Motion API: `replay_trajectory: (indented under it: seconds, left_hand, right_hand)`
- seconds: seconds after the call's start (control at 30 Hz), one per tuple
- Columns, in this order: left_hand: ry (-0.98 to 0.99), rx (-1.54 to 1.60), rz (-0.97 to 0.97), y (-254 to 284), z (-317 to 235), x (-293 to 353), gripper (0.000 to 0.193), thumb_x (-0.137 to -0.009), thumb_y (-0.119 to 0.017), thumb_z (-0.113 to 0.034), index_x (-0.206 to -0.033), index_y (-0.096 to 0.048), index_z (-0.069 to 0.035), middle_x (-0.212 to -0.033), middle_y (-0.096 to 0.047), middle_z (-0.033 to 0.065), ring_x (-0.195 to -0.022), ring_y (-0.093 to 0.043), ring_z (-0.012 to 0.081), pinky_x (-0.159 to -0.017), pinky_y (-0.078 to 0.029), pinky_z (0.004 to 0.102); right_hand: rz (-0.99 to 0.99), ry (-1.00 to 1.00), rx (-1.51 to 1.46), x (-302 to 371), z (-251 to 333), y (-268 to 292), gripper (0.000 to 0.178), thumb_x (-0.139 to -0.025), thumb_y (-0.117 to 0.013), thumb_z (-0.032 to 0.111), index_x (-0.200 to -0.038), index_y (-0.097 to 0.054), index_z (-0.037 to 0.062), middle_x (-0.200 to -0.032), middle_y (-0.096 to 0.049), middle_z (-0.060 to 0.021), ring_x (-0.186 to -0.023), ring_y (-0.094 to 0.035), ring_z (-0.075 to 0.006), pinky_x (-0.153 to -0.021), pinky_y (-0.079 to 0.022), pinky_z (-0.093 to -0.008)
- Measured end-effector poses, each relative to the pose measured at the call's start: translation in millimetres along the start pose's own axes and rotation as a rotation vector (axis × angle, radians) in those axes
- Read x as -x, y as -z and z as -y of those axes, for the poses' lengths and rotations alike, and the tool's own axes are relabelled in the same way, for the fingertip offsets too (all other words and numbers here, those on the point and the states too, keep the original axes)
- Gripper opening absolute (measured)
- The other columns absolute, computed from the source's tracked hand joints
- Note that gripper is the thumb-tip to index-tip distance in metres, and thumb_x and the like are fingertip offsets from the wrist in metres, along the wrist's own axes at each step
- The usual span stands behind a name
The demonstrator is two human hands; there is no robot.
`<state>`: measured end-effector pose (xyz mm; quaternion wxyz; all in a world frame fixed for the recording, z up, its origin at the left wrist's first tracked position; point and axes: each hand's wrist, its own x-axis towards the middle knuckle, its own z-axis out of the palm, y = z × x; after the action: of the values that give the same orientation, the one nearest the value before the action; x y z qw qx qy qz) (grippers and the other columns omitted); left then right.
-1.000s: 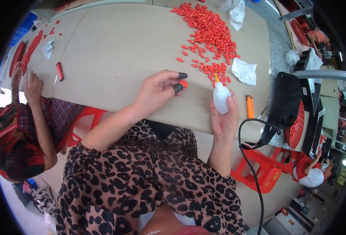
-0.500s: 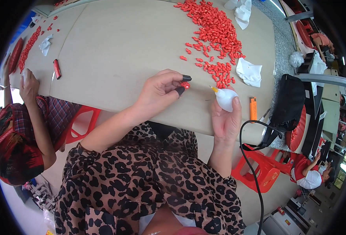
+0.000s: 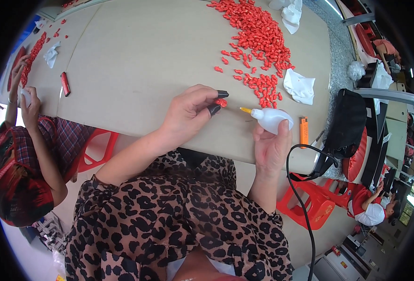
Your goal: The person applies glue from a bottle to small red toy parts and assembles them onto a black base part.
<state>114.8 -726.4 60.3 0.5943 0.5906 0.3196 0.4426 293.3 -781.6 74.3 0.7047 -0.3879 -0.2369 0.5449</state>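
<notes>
My left hand [image 3: 188,114] pinches a small red peanut-shaped piece [image 3: 221,102] between thumb and forefinger, both tipped with black finger covers. Facing it, my right hand [image 3: 271,147] is closed round a white squeeze bottle [image 3: 273,120] with a yellow nozzle. The bottle lies nearly level, its nozzle pointing left at the red piece, with a gap between them. Beyond both hands spreads a large heap of similar red pieces [image 3: 258,37], with a looser group at its near end.
On the table [image 3: 146,56], a crumpled white tissue [image 3: 299,86] and an orange lighter [image 3: 304,131] lie to the right. A black bag [image 3: 345,122] and a dark cable [image 3: 305,210] are beside the table's right edge. At left, a co-worker's hands [image 3: 30,105] work near a red lighter [image 3: 65,84].
My right hand has tipped the bottle so its nozzle swings left, closer to the red piece. My left hand stays almost still. The co-worker's far hand has come into fuller view.
</notes>
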Motion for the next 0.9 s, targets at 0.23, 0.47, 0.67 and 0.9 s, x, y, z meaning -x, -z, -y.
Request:
replay_trajectory:
  seconds: [0.23,0.47,0.67,0.9]
  left_hand:
    - [-0.053,-0.098,-0.054,-2.8,9.0,-2.0,0.029,-0.068,-0.046,0.014,-0.092,-0.054,0.001,-0.087,-0.051,0.0078,-0.079,-0.054,0.0126,-0.068,-0.045,0.0230]
    - [-0.021,-0.063,-0.056,-7.3,11.4,-3.8,0.029,-0.069,-0.044,0.014,-0.093,-0.054,0.002,-0.088,-0.051,0.0083,-0.081,-0.053,0.0130,-0.070,-0.045,0.0236]
    - [0.032,0.070,-0.029,-7.7,12.5,-5.8,0.028,-0.072,-0.041,0.016,-0.095,-0.052,0.005,-0.093,-0.047,0.0082,-0.088,-0.053,0.0134,-0.079,-0.045,0.0235]
    - [0.041,0.062,-0.026,-5.1,10.3,-6.4,0.026,-0.073,-0.044,0.014,-0.096,-0.052,0.004,-0.093,-0.047,0.0077,-0.089,-0.052,0.0132,-0.080,-0.045,0.0241]
  right_hand:
    - [-0.065,0.102,0.140,4.7,-9.7,-0.6,0.031,-0.077,-0.057,0.012,-0.099,-0.039,0.0017,-0.085,-0.053,-0.0111,-0.060,-0.050,-0.0141,-0.050,-0.040,-0.0233]
    - [-0.055,0.168,0.268,8.1,-14.0,6.8,0.033,-0.077,-0.058,0.012,-0.100,-0.037,0.0022,-0.087,-0.052,-0.0104,-0.062,-0.051,-0.0133,-0.052,-0.041,-0.0219]
    - [-0.031,0.184,0.342,6.4,-15.7,7.6,0.032,-0.078,-0.057,0.012,-0.100,-0.036,0.0017,-0.088,-0.052,-0.0108,-0.064,-0.051,-0.0129,-0.055,-0.043,-0.0220]
    - [-0.015,0.187,0.367,5.8,-16.3,4.7,0.032,-0.078,-0.057,0.011,-0.100,-0.036,0.0012,-0.089,-0.052,-0.0111,-0.065,-0.051,-0.0134,-0.057,-0.043,-0.0229]
